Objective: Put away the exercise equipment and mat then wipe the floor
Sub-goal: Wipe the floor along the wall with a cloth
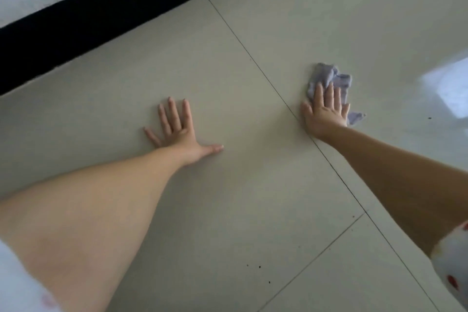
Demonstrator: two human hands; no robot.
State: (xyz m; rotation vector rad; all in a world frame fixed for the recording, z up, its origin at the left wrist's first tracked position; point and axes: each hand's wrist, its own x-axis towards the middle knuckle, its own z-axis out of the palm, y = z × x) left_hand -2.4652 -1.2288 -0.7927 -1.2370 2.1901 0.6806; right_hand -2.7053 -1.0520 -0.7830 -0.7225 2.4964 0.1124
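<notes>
Pale glossy floor tiles [228, 210] run up to a black skirting board [101, 23]; no mat or exercise gear is in view, so wiping seems the step in hand. On them the right hand [325, 111] presses a crumpled lilac cloth [329, 78] with straight fingers, just past a grout line [253, 61]. The left hand [177, 129] lies flat and spread, holding nothing, probably as a prop, while dark specks [258, 266] dot the tiles nearer the person.

Both arms reach forward, bare to short sleeves. The left hand [177, 132] lies flat at frame centre, fingers spread; the right hand [325, 114], centre right, presses down with straight fingers.
</notes>
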